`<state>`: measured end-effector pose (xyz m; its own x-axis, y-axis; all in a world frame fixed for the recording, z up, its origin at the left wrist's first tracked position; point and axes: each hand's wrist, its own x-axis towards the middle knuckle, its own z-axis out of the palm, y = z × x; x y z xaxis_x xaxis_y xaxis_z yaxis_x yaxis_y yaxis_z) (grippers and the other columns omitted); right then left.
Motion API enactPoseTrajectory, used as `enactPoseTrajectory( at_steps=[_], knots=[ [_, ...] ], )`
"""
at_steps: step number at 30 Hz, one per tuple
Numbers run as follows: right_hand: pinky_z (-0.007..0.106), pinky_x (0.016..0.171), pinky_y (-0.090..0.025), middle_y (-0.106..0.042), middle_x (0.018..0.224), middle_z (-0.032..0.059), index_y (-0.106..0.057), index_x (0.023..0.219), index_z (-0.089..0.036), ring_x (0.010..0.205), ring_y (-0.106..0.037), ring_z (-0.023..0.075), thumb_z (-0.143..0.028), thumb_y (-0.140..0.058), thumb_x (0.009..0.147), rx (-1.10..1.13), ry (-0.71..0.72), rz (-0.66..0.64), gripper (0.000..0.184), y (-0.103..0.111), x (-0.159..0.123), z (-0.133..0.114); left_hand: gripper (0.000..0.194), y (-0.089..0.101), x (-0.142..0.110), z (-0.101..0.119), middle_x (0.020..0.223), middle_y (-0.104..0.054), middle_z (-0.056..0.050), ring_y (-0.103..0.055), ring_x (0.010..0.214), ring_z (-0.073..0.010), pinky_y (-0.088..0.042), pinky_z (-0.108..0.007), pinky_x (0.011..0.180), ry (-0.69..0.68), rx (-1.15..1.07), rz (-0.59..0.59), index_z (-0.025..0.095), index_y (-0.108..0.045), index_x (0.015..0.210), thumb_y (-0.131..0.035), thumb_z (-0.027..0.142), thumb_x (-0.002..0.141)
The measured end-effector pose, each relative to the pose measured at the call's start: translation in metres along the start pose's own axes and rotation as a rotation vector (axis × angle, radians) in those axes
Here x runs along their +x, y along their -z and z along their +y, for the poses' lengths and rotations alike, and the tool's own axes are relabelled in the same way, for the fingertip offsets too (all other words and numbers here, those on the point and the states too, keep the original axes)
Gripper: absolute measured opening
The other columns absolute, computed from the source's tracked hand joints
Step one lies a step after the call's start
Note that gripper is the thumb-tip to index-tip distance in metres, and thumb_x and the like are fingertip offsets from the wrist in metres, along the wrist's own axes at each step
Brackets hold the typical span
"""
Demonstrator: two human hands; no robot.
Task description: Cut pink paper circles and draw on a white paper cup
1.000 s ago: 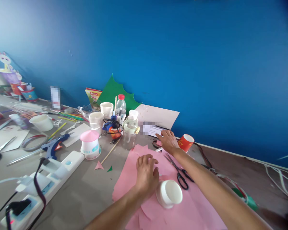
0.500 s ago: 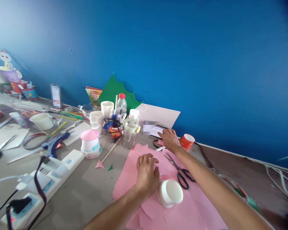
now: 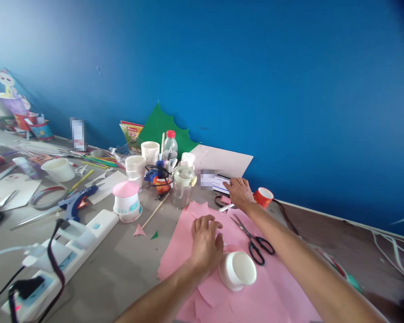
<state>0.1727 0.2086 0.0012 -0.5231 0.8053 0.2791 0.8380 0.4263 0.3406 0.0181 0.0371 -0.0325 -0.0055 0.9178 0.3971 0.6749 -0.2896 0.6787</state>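
Observation:
My left hand (image 3: 207,240) rests on the pink paper (image 3: 178,251) with its fingers loosely bent and apart, holding nothing. Just right of it, a white paper cup (image 3: 237,270) leans on its side on the paper. My right hand (image 3: 241,194) reaches to the phone (image 3: 221,184) near the wall, one finger stretched over its lit screen; whether the fingertip touches the glass I cannot tell. Nothing shows in this hand. Under my right forearm lie black-handled scissors (image 3: 252,240). A white marker (image 3: 226,207) and a small pink piece (image 3: 225,200) sit near the right wrist.
Behind my right hand stands a red paper cup (image 3: 264,196). On the left are a clear jar (image 3: 183,186), a pink-topped cup model (image 3: 126,201), a blue glue gun (image 3: 76,202) and a white power strip (image 3: 97,224) with cords. The blue wall (image 3: 289,112) bounds the back.
My right hand has shifted slightly, and the picture on the phone screen differs, now with a blue line. My left hand and the white cup stay where they were.

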Motion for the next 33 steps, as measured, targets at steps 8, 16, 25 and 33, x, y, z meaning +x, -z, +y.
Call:
enactPoseTrajectory(
  at_steps=[8, 16, 25, 33],
  knots=[
    [0.036, 0.085, -0.025, -0.059, 0.101, 0.0113, -0.061, 0.121, -0.025, 0.094, -0.043, 0.0251, -0.009, -0.047, 0.086, 0.016, 0.072, -0.036, 0.041, 0.003, -0.001, -0.008, 0.029, 0.0, 0.0, 0.001, 0.113, -0.056, -0.008, -0.048, 0.108, -0.0254, -0.039, -0.047, 0.094, 0.005, 0.001, 0.0, 0.021, -0.059, 0.096, -0.05, 0.002, 0.076],
    [0.036, 0.083, -0.025, -0.059, 0.102, 0.0119, -0.06, 0.122, -0.023, 0.095, -0.043, 0.0258, -0.008, -0.048, 0.085, 0.021, 0.069, -0.036, 0.042, -0.001, 0.004, -0.009, 0.03, 0.001, 0.001, 0.0, 0.114, -0.056, -0.009, -0.048, 0.108, -0.0257, -0.04, -0.047, 0.094, -0.004, 0.011, 0.001, 0.02, -0.059, 0.097, -0.051, 0.001, 0.074],
    [0.036, 0.085, -0.025, -0.06, 0.099, 0.0114, -0.063, 0.119, -0.023, 0.095, -0.044, 0.0255, -0.013, -0.046, 0.089, 0.031, 0.078, -0.039, 0.036, 0.002, -0.011, -0.001, 0.03, -0.002, 0.0, -0.001, 0.112, -0.056, -0.008, -0.048, 0.108, -0.0249, -0.039, -0.047, 0.094, -0.016, -0.01, 0.022, 0.021, -0.058, 0.096, -0.05, 0.002, 0.076],
    [0.036, 0.084, -0.024, -0.06, 0.098, 0.0107, -0.062, 0.121, -0.024, 0.093, -0.044, 0.0253, -0.01, -0.045, 0.088, 0.025, 0.054, -0.051, 0.039, 0.0, -0.019, 0.005, 0.029, -0.003, 0.0, -0.002, 0.112, -0.056, -0.008, -0.048, 0.107, -0.025, -0.039, -0.046, 0.094, -0.022, 0.003, 0.027, 0.02, -0.059, 0.096, -0.05, 0.001, 0.075]
  ],
)
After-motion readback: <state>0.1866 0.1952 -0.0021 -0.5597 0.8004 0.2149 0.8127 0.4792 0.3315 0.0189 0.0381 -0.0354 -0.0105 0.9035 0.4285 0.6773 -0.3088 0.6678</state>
